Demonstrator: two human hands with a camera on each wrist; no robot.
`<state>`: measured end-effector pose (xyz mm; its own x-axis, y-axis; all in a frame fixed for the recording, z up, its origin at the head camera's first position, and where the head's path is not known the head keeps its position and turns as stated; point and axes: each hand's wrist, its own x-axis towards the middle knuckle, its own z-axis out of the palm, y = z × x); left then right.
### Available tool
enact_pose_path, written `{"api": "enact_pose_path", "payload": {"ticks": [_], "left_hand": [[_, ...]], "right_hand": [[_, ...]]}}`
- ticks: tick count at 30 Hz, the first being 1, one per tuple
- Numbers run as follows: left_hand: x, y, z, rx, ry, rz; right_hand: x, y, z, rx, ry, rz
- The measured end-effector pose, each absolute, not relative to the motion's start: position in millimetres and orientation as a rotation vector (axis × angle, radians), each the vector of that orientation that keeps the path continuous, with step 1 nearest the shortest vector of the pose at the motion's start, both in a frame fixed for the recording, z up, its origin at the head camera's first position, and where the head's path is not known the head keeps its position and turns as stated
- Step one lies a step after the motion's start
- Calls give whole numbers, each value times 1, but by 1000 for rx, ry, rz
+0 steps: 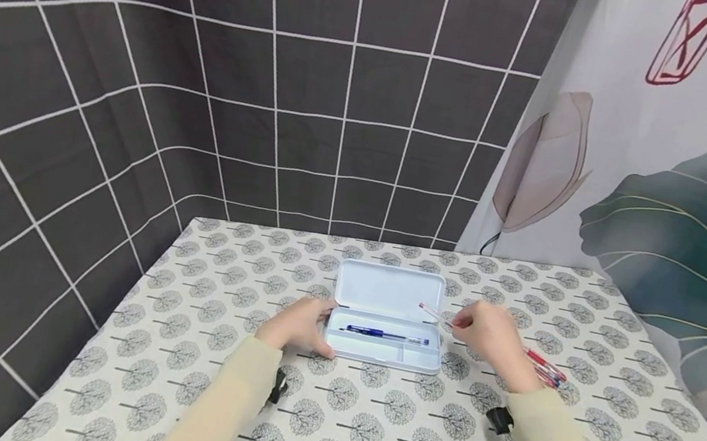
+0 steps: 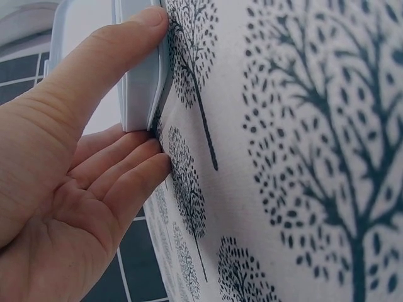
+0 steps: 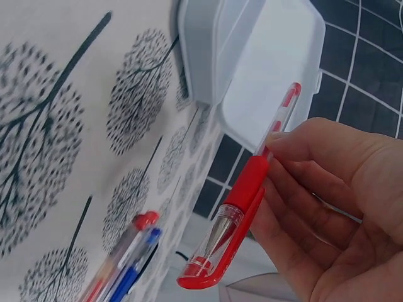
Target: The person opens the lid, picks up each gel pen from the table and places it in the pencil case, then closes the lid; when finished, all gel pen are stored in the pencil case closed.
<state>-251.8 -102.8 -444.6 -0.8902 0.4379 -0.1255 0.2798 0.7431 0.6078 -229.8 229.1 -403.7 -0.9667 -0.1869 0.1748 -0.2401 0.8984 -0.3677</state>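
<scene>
A pale blue pencil case (image 1: 367, 350) lies on the table with its lid (image 1: 391, 289) folded back. One blue pen (image 1: 387, 335) is inside, along the upper part of the tray. My left hand (image 1: 299, 323) holds the case by its left end, thumb (image 2: 94, 66) at the front side and fingers around the end. Between thumb and fingers, my right hand (image 1: 487, 330) pinches a clear-barrelled red gel pen (image 3: 249, 182), capped, just right of the case. In the head view its far end overlaps the lid's lower right corner.
Several more pens (image 1: 543, 364), red and blue among them, lie on the table beyond my right wrist. A tree-patterned cloth (image 1: 360, 432) covers the table. Behind it hangs a dark grid curtain (image 1: 307, 80), with a leaf-printed pale curtain (image 1: 555, 231) to the right.
</scene>
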Motion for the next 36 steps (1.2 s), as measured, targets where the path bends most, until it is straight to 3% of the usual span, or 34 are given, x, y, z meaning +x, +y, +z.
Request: {"api": "enact_pose_path", "payload": {"ticks": [36], "left_hand": [[-257,-103,-448,569,2681,865]], "right_hand": [[-242,185,-406,425,-2959,661]]}}
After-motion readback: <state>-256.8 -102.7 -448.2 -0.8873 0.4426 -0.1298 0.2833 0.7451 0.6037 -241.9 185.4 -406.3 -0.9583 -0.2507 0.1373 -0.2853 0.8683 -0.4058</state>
